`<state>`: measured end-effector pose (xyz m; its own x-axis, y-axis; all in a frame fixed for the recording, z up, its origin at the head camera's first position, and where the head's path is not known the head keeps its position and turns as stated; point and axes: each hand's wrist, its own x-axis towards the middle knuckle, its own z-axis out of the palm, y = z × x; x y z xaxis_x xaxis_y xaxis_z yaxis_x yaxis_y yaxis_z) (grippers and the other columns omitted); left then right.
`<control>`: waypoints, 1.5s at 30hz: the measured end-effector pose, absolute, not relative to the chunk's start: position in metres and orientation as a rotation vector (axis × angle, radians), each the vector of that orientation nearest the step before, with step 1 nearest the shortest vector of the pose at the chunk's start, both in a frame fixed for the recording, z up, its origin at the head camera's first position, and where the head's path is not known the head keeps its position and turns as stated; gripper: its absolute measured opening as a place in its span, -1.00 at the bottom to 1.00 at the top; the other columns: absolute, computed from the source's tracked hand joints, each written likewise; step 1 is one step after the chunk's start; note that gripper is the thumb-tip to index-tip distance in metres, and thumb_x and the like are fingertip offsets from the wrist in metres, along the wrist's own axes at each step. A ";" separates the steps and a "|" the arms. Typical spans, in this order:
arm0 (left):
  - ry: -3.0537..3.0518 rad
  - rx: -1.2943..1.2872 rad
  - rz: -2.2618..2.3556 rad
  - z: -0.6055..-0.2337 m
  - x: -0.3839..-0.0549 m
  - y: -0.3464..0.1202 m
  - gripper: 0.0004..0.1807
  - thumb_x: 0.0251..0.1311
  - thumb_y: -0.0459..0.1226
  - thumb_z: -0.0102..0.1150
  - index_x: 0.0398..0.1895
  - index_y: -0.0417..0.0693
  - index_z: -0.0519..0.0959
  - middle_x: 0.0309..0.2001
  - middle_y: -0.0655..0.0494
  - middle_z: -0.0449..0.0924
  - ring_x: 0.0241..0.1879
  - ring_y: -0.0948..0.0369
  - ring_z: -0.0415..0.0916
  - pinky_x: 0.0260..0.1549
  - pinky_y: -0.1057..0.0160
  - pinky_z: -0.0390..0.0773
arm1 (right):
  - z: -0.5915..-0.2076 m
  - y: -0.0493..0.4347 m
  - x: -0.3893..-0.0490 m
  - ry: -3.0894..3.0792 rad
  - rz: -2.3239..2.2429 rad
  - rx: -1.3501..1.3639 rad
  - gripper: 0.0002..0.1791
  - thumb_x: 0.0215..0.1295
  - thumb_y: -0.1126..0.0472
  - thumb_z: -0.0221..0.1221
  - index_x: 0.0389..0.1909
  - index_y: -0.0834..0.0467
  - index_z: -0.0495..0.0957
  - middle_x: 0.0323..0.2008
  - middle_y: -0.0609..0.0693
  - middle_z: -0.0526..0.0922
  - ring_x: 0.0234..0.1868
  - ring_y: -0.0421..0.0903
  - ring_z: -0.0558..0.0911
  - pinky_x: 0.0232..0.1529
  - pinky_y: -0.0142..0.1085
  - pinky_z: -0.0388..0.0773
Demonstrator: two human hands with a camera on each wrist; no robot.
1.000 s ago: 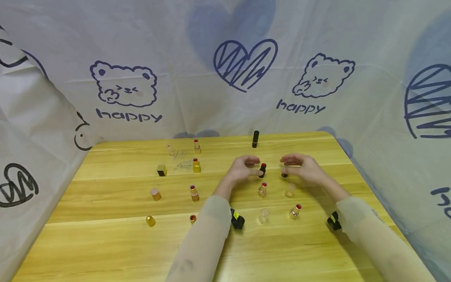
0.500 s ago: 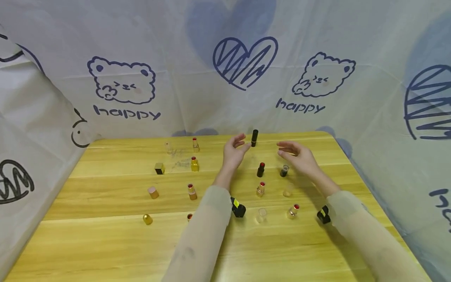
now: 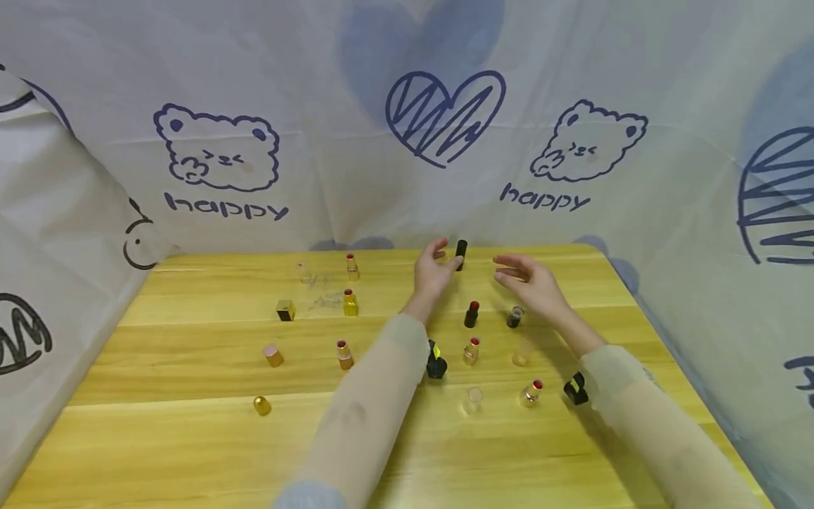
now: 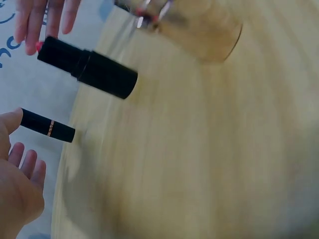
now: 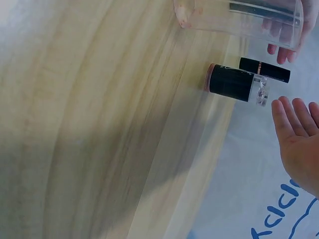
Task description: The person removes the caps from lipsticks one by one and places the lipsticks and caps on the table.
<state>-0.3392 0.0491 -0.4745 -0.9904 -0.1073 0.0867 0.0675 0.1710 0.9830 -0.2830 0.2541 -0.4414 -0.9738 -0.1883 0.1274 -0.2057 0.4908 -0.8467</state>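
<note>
A capped black lipstick stands upright near the table's back edge. My left hand is beside it on the left; its thumb overlaps the top of the lipstick in the left wrist view, with the fingers loosely bent. To the right, my right hand hovers with relaxed fingers and nothing in them. An uncapped black lipstick with a red tip stands in front, between the hands. Below my right hand is its dark cap with a clear end, also seen as a black cap in the right wrist view.
Nearer stand a gold lipstick, a clear cap, another clear cap and a red-tipped lipstick. Leftward are a gold lipstick, a pink-gold lipstick, a square cap and a gold cap. A printed cloth hangs behind.
Both hands have left the uncapped black lipstick and its dark cap, which stay standing. They moved back toward the capped black lipstick, the left hand now closer to it.
</note>
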 end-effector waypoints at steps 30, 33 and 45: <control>-2.476 -0.144 -1.819 -0.471 -0.365 0.057 -0.66 0.38 -0.37 0.32 0.19 -0.13 0.65 0.07 -0.08 0.70 0.14 0.02 0.62 0.06 0.21 0.68 | -0.440 0.247 -0.323 -2.899 1.434 0.368 -0.44 0.56 0.17 0.18 0.47 0.28 0.38 0.42 0.21 0.48 0.32 0.21 0.56 0.34 0.04 0.51; -2.441 -0.125 -1.865 -0.471 -0.365 0.057 -0.67 0.41 -0.34 0.30 0.20 -0.11 0.65 0.07 -0.07 0.70 0.11 0.03 0.63 0.06 0.17 0.68 | -0.440 0.243 -0.327 -2.899 1.432 0.392 -0.44 0.56 0.19 0.17 0.47 0.30 0.36 0.42 0.23 0.47 0.32 0.23 0.56 0.35 0.05 0.51; -2.256 -0.047 -2.040 -0.463 -0.357 0.063 -0.65 0.42 -0.32 0.29 0.23 -0.13 0.64 0.11 -0.09 0.70 0.12 0.01 0.64 0.10 0.15 0.67 | -0.434 0.229 -0.338 -2.929 1.360 0.417 -0.43 0.56 0.22 0.16 0.47 0.37 0.33 0.43 0.28 0.44 0.34 0.25 0.54 0.35 0.03 0.52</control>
